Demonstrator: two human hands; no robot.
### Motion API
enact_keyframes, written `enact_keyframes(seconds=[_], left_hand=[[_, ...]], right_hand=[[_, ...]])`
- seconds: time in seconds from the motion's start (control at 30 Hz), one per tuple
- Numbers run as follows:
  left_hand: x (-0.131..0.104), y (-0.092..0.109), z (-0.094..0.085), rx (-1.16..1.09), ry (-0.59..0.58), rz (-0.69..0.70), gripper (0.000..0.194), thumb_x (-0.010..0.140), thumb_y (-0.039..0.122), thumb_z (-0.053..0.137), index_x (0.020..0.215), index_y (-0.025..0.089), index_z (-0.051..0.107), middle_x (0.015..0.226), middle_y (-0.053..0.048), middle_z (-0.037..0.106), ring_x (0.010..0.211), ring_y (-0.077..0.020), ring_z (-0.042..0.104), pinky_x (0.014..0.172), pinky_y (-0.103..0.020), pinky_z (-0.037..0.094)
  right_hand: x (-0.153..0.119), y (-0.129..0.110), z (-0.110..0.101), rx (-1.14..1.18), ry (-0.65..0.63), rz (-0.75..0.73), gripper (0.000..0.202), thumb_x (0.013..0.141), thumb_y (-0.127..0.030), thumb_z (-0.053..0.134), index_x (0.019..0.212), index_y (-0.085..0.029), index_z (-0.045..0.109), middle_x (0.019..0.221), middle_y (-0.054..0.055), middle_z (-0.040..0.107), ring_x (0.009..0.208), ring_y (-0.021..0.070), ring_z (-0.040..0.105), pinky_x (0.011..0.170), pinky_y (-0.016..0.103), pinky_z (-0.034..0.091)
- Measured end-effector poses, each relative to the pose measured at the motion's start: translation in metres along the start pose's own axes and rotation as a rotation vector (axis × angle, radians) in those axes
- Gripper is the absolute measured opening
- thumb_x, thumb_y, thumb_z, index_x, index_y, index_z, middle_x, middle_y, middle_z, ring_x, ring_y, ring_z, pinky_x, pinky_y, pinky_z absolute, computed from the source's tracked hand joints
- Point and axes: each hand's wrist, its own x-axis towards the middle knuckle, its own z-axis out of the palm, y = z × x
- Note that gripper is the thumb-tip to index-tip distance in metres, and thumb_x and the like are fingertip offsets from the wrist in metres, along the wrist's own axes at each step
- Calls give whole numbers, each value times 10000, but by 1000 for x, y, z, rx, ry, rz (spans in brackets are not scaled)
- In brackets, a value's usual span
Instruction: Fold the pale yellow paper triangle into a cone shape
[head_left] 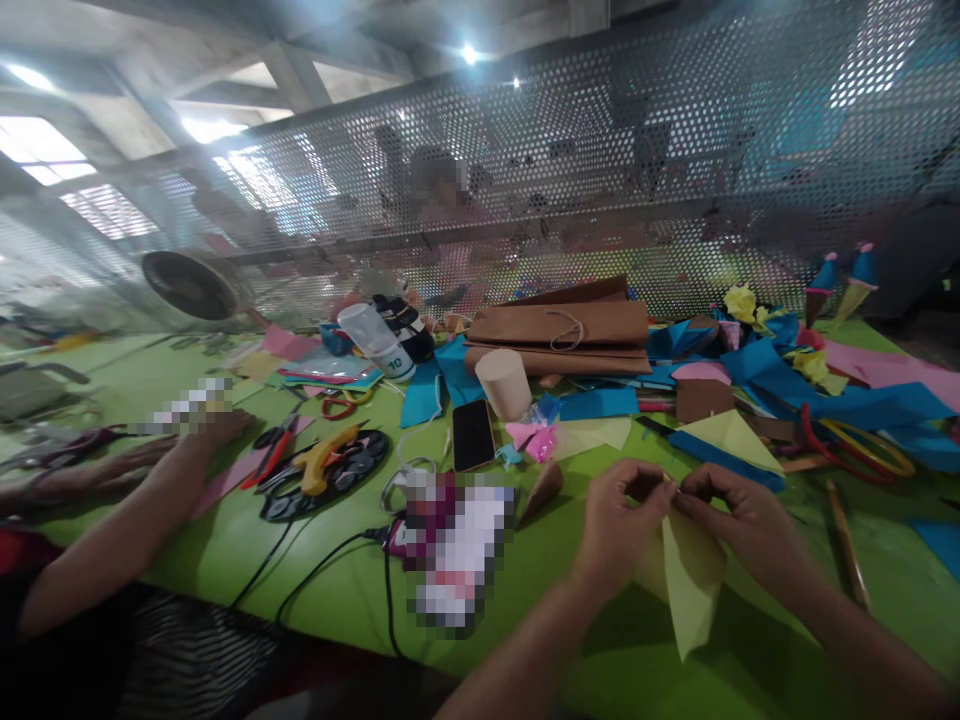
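Close above the green table, a piece of pale yellow paper hangs down from my fingertips, its lower end narrowing to a point. My left hand pinches its top edge between thumb and forefinger. Right beside it, my right hand pinches the same edge, the fingertips of both hands nearly touching. The fingers cover the top of the sheet. A small folded brown paper piece lies left of my left hand. Beyond my right hand are yellow and blue paper scraps.
A brown wooden stick and red-and-yellow scissors handles lie right. A black phone, beige cylinder and brown paper roll stand ahead. Leftward are a yellow glue gun, cables and another person's arm.
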Motion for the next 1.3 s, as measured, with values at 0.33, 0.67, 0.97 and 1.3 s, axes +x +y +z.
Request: enact_keyframes(seconds=[0.33, 0.67, 0.97, 1.3], left_hand=[[-1, -1, 0, -23, 18, -23, 102, 839, 248, 713, 821, 149, 729, 797, -44, 722, 749, -159, 625, 708, -266, 489], [1, -4, 0, -49, 26, -46, 132, 834, 278, 734, 841, 147, 752, 816, -51, 748, 766, -171, 642, 724, -274, 498], [9, -2, -9, -170, 116, -58, 139, 808, 293, 752, 834, 157, 745, 826, -39, 740, 789, -165, 642, 731, -264, 496], [16, -4, -20, -264, 110, -47, 218, 813, 360, 783, 870, 158, 727, 784, -19, 699, 739, -131, 626, 729, -254, 517]], right_hand=[[0, -2, 0, -69, 111, -89, 208, 881, -461, 722, 877, -253, 722, 854, 23, 714, 807, 213, 640, 715, 294, 504], [-2, 0, 0, -125, 69, -83, 236, 919, -459, 676, 828, -243, 702, 793, 15, 699, 717, 194, 618, 626, 281, 469], [1, 10, -2, -170, 4, -35, 306, 910, -543, 690, 899, -237, 698, 831, 14, 699, 779, 212, 641, 684, 307, 496], [4, 5, -13, -166, 154, -153, 257, 886, -490, 731, 840, -238, 713, 800, 28, 707, 745, 215, 641, 683, 316, 504]])
